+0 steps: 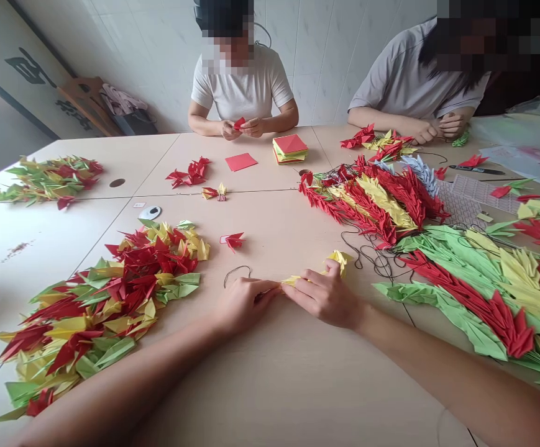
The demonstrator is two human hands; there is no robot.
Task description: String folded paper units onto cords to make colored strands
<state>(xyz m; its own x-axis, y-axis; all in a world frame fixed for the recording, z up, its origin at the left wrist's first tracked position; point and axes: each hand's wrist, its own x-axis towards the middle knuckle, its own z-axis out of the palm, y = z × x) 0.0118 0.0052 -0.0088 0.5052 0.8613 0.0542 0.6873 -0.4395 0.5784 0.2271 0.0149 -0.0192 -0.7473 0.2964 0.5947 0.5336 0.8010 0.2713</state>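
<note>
My left hand (246, 304) is closed in a pinch at the middle of the table, and a black thread (238, 268) loops out from behind its knuckles. My right hand (328, 297) is wrapped round a short string of yellow paper cranes (341, 259), whose folded tips stick out past the fingers. Both hands' fingertips nearly meet; what lies right between them is mostly hidden. A single red paper crane (233, 241) lies just beyond my left hand. Left of it spreads a large pile of red, yellow and green paper cranes (125, 285).
Finished crane strings (372, 198) with tangled black cords (376, 261) cover the right side. Across the table, one person folds red paper beside a stack of square paper (290, 149); another works at right. A second crane pile (48, 177) lies far left, near a white disc (150, 213).
</note>
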